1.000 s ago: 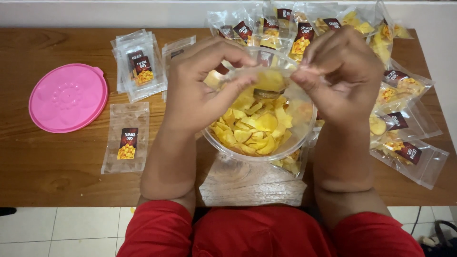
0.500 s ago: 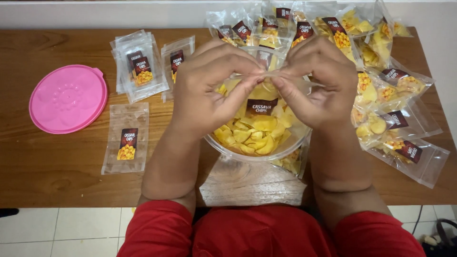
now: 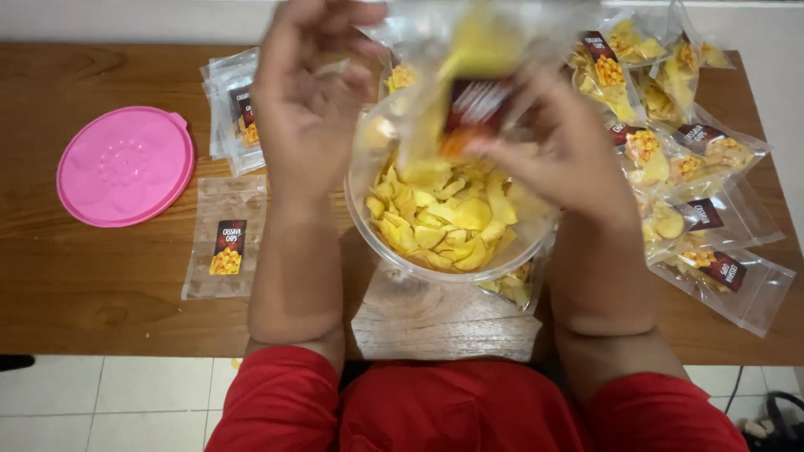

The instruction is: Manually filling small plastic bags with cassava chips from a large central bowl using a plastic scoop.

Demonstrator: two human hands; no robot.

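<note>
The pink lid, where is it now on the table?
In the head view, the pink lid lies flat on the wooden table, far left, beside the empty pouches.

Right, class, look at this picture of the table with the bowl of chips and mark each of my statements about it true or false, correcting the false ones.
1. The clear bowl holds yellow chips. True.
2. The pink lid sits on top of the bowl. False: it lies on the wooden table, off to the bowl's left.
3. The right hand holds a clear pouch above the bowl. True, though the pouch is blurred.
4. The filled pouches lie to the left of the bowl. False: they are piled on its right and behind it.
5. One flat empty pouch lies alone below the pink lid's right edge. True.
6. The left hand rests inside the bowl. False: it is raised beside the pouch.
</note>
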